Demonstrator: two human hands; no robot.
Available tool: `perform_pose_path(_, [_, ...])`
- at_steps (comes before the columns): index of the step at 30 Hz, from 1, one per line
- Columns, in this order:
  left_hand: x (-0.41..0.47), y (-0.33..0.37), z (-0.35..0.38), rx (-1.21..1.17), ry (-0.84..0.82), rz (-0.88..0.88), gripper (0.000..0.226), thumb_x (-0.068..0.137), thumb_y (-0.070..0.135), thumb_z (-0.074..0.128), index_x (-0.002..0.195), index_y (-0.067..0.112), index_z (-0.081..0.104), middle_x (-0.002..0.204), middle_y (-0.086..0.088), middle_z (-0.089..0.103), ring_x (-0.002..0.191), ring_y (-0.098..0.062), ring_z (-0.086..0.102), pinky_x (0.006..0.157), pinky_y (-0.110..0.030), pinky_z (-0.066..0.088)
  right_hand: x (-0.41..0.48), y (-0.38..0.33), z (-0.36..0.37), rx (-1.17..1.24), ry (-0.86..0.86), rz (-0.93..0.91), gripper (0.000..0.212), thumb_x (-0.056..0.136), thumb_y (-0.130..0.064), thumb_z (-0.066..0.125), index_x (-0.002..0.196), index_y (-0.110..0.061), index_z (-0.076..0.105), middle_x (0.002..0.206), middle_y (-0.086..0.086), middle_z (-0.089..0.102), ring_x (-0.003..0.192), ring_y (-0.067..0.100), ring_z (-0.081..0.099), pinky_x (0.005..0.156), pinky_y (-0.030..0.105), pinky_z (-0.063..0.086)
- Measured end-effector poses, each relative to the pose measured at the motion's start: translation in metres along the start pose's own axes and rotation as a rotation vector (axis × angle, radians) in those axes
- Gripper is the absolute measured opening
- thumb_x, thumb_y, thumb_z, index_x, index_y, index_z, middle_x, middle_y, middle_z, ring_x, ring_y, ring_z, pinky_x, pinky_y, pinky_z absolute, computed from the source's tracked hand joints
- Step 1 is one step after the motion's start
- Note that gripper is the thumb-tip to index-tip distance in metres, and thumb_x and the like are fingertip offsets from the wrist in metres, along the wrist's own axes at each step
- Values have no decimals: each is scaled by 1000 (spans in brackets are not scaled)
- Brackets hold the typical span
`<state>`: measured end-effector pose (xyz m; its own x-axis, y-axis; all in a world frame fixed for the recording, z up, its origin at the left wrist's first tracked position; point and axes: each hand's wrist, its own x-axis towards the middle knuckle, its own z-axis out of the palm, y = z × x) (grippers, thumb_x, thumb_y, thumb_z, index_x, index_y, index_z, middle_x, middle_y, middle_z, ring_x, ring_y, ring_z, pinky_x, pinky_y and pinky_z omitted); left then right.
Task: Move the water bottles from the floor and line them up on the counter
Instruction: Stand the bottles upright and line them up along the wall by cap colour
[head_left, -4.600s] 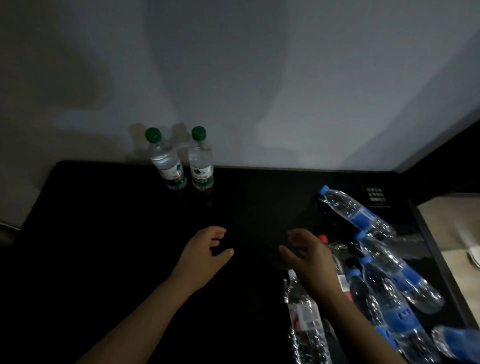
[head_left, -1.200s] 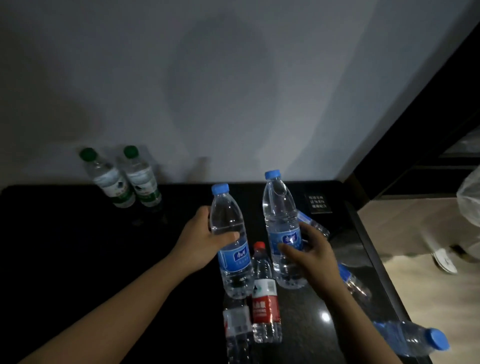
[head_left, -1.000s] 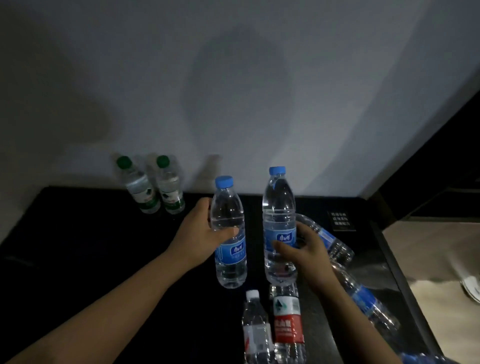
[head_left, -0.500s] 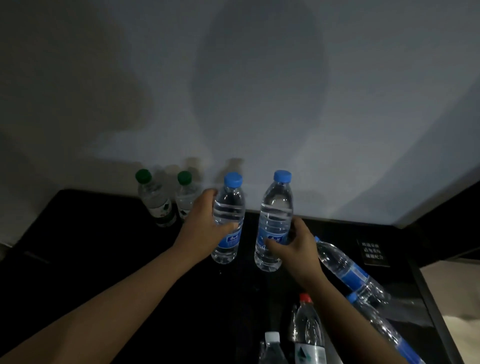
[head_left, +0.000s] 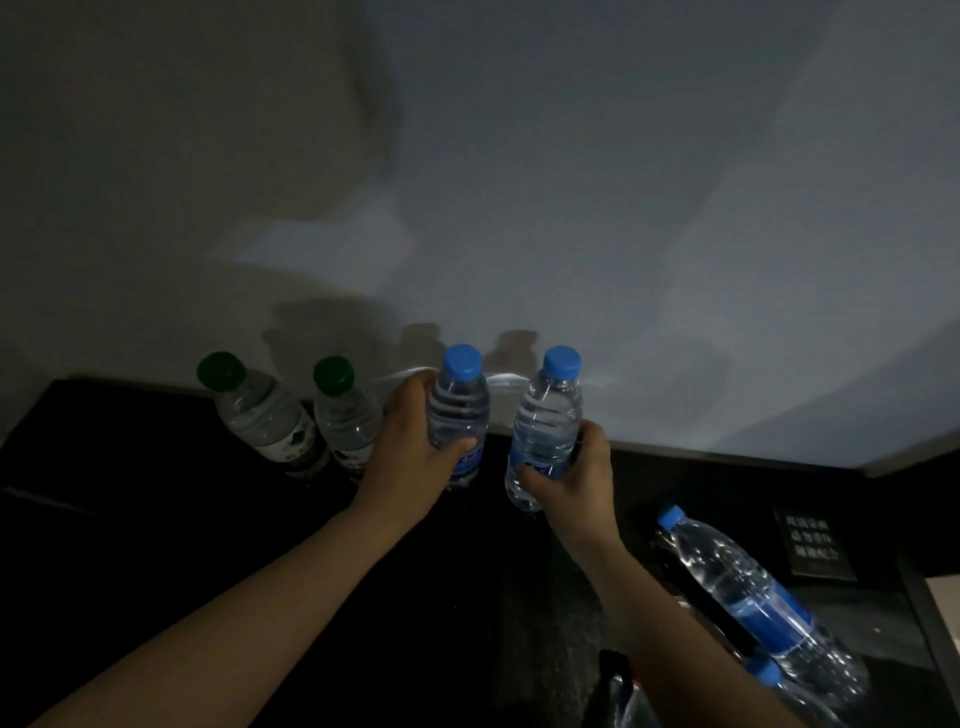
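Two green-capped bottles (head_left: 270, 415) (head_left: 345, 413) stand upright at the back of the black counter (head_left: 156, 519), against the wall. My left hand (head_left: 415, 457) grips an upright blue-capped bottle (head_left: 460, 400) just to their right. My right hand (head_left: 576, 478) grips a second upright blue-capped bottle (head_left: 548, 421) beside it, a small gap between the two. Both bottles' bases sit at or just above the counter near the wall; contact is hard to tell in the dim light.
Another blue-capped bottle (head_left: 743, 587) lies on its side at the right of the counter, with a further blue cap (head_left: 763, 673) below it. A small dark sign (head_left: 810, 540) stands at the far right. The counter's right edge drops to a lighter floor (head_left: 948, 597).
Both hands have carried their blue-capped bottles away from me toward the wall, into line with the two green-capped bottles. The camera has tilted up, so the lying bottles left the lower view.
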<state>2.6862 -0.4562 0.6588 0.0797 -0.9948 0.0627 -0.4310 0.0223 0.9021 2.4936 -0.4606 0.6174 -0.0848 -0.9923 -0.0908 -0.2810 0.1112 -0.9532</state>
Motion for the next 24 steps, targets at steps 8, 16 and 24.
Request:
perform_pose_path(8, [5, -29, 12, -62, 17, -10, 64, 81, 17, 74, 128, 38, 35, 129, 5, 54, 120, -11, 54, 101, -42, 49, 12, 22, 19, -7, 37, -47, 63, 70, -8, 80, 117, -25, 42, 108, -9, 56, 97, -8, 60, 72, 5, 48])
perform_pose_path(16, [2, -39, 3, 8, -34, 43, 78, 80, 9, 74, 134, 43, 29, 138, 3, 42, 128, -14, 47, 108, -43, 42, 3, 27, 19, 20, 79, -40, 67, 69, -13, 83, 122, -25, 44, 109, -21, 57, 103, -11, 58, 77, 2, 45])
perform_pose_path(24, [-2, -26, -4, 43, -84, 2, 70, 79, 11, 75, 134, 23, 35, 130, 4, 50, 118, -12, 53, 104, -39, 46, -2, 23, 15, 1, 46, 67, 73, 66, -16, 86, 123, -32, 43, 119, -18, 57, 109, -5, 58, 85, 13, 51])
